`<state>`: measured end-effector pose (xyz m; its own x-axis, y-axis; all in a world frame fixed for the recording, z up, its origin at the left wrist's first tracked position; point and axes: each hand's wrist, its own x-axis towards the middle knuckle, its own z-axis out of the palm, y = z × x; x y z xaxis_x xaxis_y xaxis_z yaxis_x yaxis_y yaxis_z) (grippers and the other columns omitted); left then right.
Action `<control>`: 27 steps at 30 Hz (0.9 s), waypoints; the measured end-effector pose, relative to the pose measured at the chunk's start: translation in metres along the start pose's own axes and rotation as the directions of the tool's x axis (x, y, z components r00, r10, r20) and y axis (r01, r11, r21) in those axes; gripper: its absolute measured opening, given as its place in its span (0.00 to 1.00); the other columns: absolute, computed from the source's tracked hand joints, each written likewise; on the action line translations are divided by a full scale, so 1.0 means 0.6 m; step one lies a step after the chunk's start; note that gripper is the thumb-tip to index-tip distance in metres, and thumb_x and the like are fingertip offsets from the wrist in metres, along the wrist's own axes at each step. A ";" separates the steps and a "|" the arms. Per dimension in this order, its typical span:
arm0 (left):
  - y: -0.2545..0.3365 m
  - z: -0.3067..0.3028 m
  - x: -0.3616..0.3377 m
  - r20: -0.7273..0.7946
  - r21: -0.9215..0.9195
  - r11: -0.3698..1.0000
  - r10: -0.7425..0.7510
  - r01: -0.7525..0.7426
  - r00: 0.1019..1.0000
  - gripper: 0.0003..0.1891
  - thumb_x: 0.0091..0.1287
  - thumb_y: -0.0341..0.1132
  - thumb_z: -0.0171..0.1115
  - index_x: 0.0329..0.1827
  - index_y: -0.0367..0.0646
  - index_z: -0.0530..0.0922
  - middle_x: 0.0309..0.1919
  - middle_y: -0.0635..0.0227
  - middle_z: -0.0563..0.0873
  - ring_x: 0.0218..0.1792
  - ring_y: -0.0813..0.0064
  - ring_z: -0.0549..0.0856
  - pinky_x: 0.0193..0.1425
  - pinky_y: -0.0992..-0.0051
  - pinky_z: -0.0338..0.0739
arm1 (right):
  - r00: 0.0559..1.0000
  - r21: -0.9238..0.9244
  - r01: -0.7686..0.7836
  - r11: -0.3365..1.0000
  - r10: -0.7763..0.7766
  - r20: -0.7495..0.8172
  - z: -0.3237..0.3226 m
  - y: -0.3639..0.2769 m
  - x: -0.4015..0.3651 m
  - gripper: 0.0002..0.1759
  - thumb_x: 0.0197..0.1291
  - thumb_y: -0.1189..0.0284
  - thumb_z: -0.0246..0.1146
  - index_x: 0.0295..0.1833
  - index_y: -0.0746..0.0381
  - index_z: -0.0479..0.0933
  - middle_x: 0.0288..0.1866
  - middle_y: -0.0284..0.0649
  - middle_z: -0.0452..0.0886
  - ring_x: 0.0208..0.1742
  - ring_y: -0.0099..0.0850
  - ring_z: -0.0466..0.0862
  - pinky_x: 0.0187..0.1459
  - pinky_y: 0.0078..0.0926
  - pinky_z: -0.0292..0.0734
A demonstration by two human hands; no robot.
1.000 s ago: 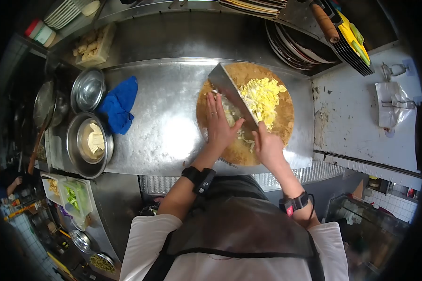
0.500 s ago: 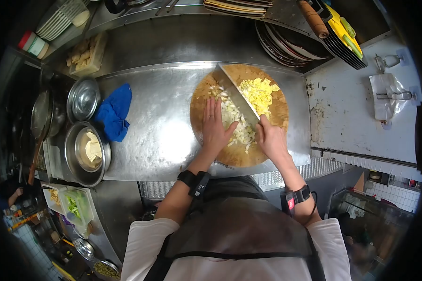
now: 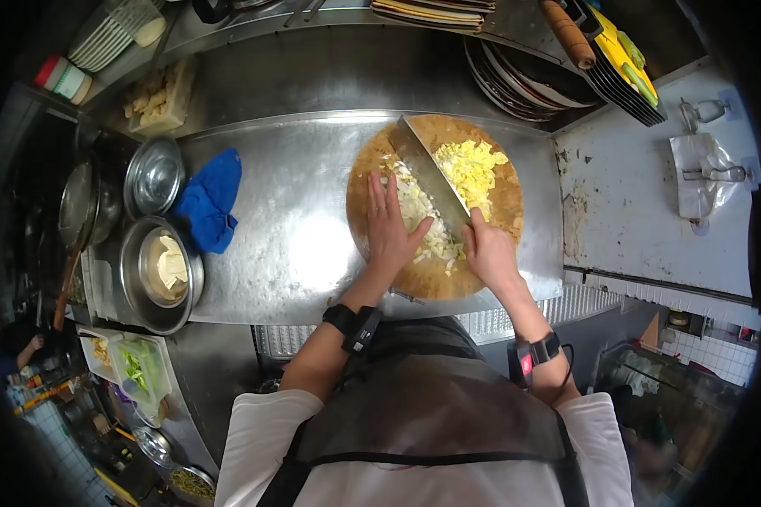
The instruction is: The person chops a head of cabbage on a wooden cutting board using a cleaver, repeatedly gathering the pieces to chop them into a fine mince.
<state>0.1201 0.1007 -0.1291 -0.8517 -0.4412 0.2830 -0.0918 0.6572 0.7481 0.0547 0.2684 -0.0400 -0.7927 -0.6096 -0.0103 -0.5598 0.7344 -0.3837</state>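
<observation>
A round wooden chopping board (image 3: 492,272) rests on the steel counter. My right hand (image 3: 492,253) grips the handle of a cleaver (image 3: 433,173), whose broad blade slants up and left across the board. Chopped white cabbage pieces (image 3: 414,207) lie left of the blade, and a heap of finely cut yellow leaf (image 3: 472,173) lies to its right. My left hand (image 3: 391,230) is at the board's left side with fingers extended and thumb apart, beside the white pieces and partly over them. Whether its palm presses on them is hidden.
On the counter's left are a blue cloth (image 3: 210,203), an upturned-looking steel bowl or lid (image 3: 154,177) and a steel basin (image 3: 193,291) holding pale blocks. Plates (image 3: 507,84) stack behind the board. A knife rack (image 3: 621,84) hangs over the back right corner.
The white pieces beside the blade are gathered more closely toward it. The left hand has shifted very slightly; the cleaver keeps nearly the same slant. The whole view has drifted a little right.
</observation>
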 end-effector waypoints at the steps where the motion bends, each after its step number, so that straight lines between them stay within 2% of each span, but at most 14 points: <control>1: -0.002 0.000 0.003 -0.006 0.004 1.000 -0.003 0.003 1.000 0.50 0.60 0.48 0.66 0.76 0.34 0.46 0.75 0.38 0.43 0.76 0.40 0.47 0.74 0.49 0.51 | 1.000 0.002 0.008 1.000 -0.008 0.001 -0.006 -0.005 0.001 0.10 0.65 0.71 0.57 0.47 0.63 0.69 0.19 0.52 0.78 0.24 0.55 0.80 0.29 0.53 0.73; 4: 0.001 0.000 -0.004 -0.015 0.027 1.000 0.008 -0.007 1.000 0.51 0.60 0.48 0.67 0.76 0.33 0.45 0.75 0.37 0.43 0.76 0.40 0.46 0.75 0.49 0.50 | 0.998 0.011 -0.028 1.000 0.027 0.053 -0.013 -0.028 -0.017 0.10 0.65 0.71 0.57 0.47 0.63 0.68 0.19 0.53 0.78 0.24 0.56 0.80 0.28 0.53 0.73; 6: 0.000 0.002 -0.001 -0.029 0.041 0.999 0.005 -0.004 1.000 0.52 0.60 0.49 0.67 0.77 0.33 0.43 0.75 0.36 0.43 0.76 0.40 0.45 0.75 0.49 0.49 | 0.999 -0.035 0.025 0.999 -0.024 0.038 0.015 -0.028 -0.016 0.10 0.65 0.71 0.57 0.47 0.64 0.68 0.19 0.53 0.77 0.24 0.56 0.80 0.28 0.53 0.73; 11: -0.005 0.007 -0.006 -0.060 -0.025 1.000 -0.014 0.013 0.998 0.52 0.60 0.50 0.66 0.77 0.33 0.43 0.75 0.35 0.42 0.76 0.38 0.46 0.75 0.49 0.47 | 0.997 0.014 0.007 1.000 -0.008 0.080 -0.013 -0.047 -0.019 0.09 0.65 0.70 0.56 0.45 0.64 0.68 0.19 0.53 0.77 0.24 0.56 0.80 0.28 0.52 0.73; 14: -0.004 0.008 -0.001 -0.106 0.010 1.000 0.009 -0.008 0.994 0.54 0.59 0.53 0.67 0.77 0.34 0.43 0.75 0.34 0.44 0.75 0.36 0.47 0.75 0.48 0.46 | 0.999 0.001 0.045 0.999 -0.045 0.029 0.010 -0.040 -0.020 0.08 0.65 0.71 0.57 0.45 0.64 0.68 0.19 0.54 0.77 0.24 0.56 0.80 0.28 0.52 0.73; 17: -0.006 0.009 0.000 -0.103 0.034 0.999 0.001 0.003 0.995 0.53 0.60 0.54 0.66 0.77 0.34 0.43 0.74 0.34 0.44 0.75 0.37 0.48 0.76 0.48 0.46 | 0.997 0.057 0.042 0.997 -0.045 0.069 -0.013 -0.029 -0.008 0.08 0.65 0.71 0.57 0.44 0.63 0.68 0.18 0.53 0.77 0.24 0.56 0.79 0.27 0.52 0.73; 20: -0.005 0.010 -0.006 -0.073 0.010 1.000 -0.013 0.014 0.997 0.53 0.59 0.54 0.66 0.77 0.34 0.44 0.75 0.34 0.44 0.75 0.38 0.49 0.76 0.49 0.47 | 1.000 0.012 -0.008 1.000 0.008 -0.015 -0.019 -0.024 -0.006 0.07 0.65 0.71 0.57 0.43 0.62 0.68 0.18 0.54 0.77 0.24 0.56 0.79 0.27 0.52 0.72; 22: -0.004 0.009 -0.001 0.015 0.053 0.998 0.046 -0.046 0.999 0.51 0.62 0.53 0.64 0.76 0.31 0.44 0.75 0.37 0.45 0.75 0.40 0.50 0.76 0.50 0.47 | 1.000 -0.010 -0.015 1.000 0.014 -0.028 0.004 -0.005 0.001 0.07 0.65 0.71 0.57 0.43 0.62 0.69 0.19 0.53 0.77 0.24 0.55 0.80 0.27 0.52 0.72; 23: -0.003 0.004 0.002 0.012 0.055 0.997 0.053 -0.053 0.999 0.51 0.62 0.53 0.64 0.76 0.31 0.44 0.75 0.37 0.45 0.75 0.40 0.50 0.76 0.50 0.47 | 0.999 -0.015 0.004 1.000 -0.004 -0.032 0.005 0.001 0.007 0.07 0.65 0.70 0.57 0.44 0.62 0.69 0.19 0.53 0.77 0.24 0.55 0.80 0.28 0.52 0.73; 26: 0.011 -0.006 -0.006 0.141 0.080 0.996 0.018 -0.029 0.990 0.57 0.54 0.60 0.68 0.77 0.34 0.47 0.75 0.39 0.46 0.76 0.42 0.47 0.76 0.48 0.46 | 1.000 -0.032 0.001 0.999 -0.001 -0.030 -0.029 0.003 0.006 0.08 0.64 0.70 0.57 0.44 0.62 0.69 0.19 0.53 0.78 0.24 0.55 0.80 0.28 0.53 0.73; 27: 0.020 -0.007 -0.014 0.141 0.078 0.997 0.016 -0.027 0.990 0.57 0.54 0.60 0.68 0.77 0.34 0.47 0.75 0.39 0.46 0.76 0.42 0.47 0.76 0.48 0.46 | 1.000 -0.036 -0.018 0.999 0.018 -0.009 -0.040 0.000 0.004 0.08 0.64 0.70 0.57 0.44 0.62 0.70 0.19 0.53 0.78 0.24 0.56 0.80 0.29 0.53 0.73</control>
<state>0.1283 0.1097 -0.1203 -0.9174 -0.3398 0.2072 -0.1087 0.7147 0.6909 0.0465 0.2742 -0.0177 -0.8049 -0.5934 -0.0086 -0.5534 0.7558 -0.3501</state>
